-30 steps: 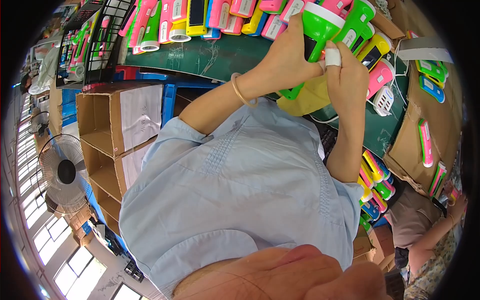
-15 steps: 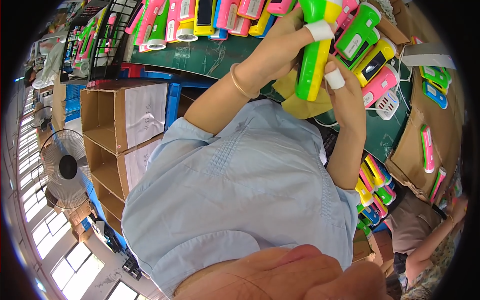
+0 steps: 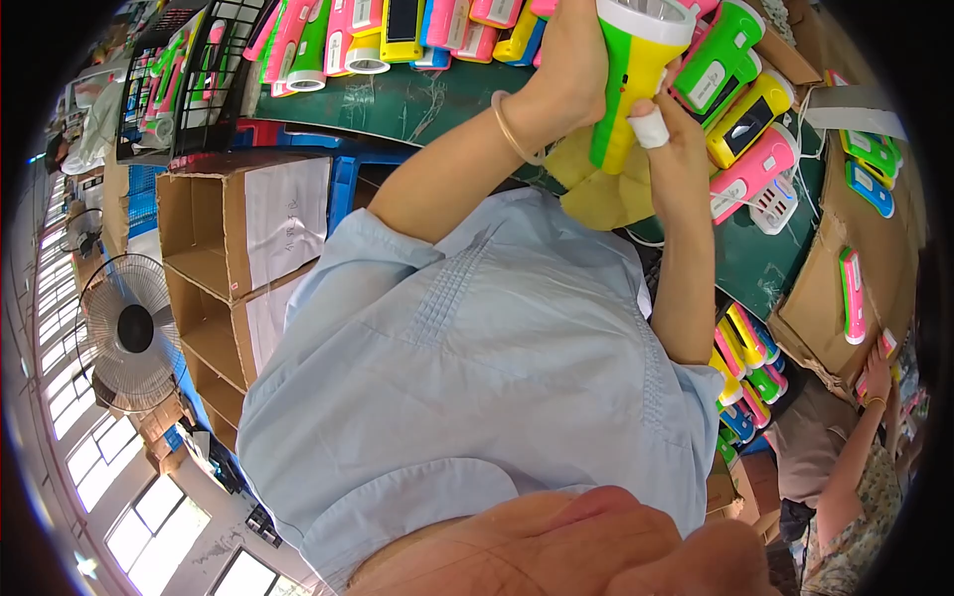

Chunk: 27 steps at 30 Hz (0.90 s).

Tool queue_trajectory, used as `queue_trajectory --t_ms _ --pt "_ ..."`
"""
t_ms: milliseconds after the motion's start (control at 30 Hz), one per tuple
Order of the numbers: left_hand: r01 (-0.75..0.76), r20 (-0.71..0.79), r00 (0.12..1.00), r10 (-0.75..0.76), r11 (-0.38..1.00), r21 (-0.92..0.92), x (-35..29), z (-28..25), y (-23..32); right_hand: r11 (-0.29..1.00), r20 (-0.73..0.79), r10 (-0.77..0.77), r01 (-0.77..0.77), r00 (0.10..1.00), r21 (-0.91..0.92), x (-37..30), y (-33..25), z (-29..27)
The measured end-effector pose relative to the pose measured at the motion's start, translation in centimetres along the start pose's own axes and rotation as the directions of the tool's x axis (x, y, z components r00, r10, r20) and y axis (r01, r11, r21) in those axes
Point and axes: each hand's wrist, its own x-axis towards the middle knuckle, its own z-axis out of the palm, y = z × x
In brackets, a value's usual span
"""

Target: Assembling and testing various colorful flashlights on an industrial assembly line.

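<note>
A green-and-yellow flashlight is held up over the table's near edge, its wide white-rimmed lens tilted upward. My right hand is closed on its right side, with white tape round the thumb. My left hand lies against the flashlight's left side near the head, and its fingers are hidden or past the top edge. Below the flashlight lies a yellow cloth. Just right of my right hand rest a pink flashlight, a yellow one and a green one.
Several colourful flashlights line the far side of the green table. A white multi-port charger with cables sits at right. Left are a black wire basket, cardboard compartments and a fan. At lower right another person's arm reaches across.
The flashlight has turned so its lens and side show more, and it has risen slightly. My left thumb no longer lies across its front. The other person's arm has moved up.
</note>
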Motion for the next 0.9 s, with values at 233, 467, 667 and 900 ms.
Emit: queue_trajectory --t_ms 233,467,667,900 --pt "0.303 0.254 0.947 -0.198 0.817 -0.491 -0.1 -0.1 1.8 0.492 -0.207 -0.529 0.099 0.823 -0.865 -1.2 -0.6 1.0" --pt "0.293 0.170 0.956 -0.240 0.821 -0.491 0.0 -0.2 -0.6 0.241 -0.074 -0.663 0.118 0.745 -0.963 -1.4 -0.2 1.2" --pt "0.143 0.159 0.981 -0.112 0.969 -0.201 3.7 -1.5 1.1 0.582 -0.507 -0.649 -0.059 0.567 -0.811 -1.9 -2.0 -5.7" --pt "0.041 -0.259 0.954 0.152 0.788 0.614 17.8 -9.0 12.0 0.250 -0.557 -0.810 -0.750 0.184 -0.612 -7.0 -5.8 -27.8"
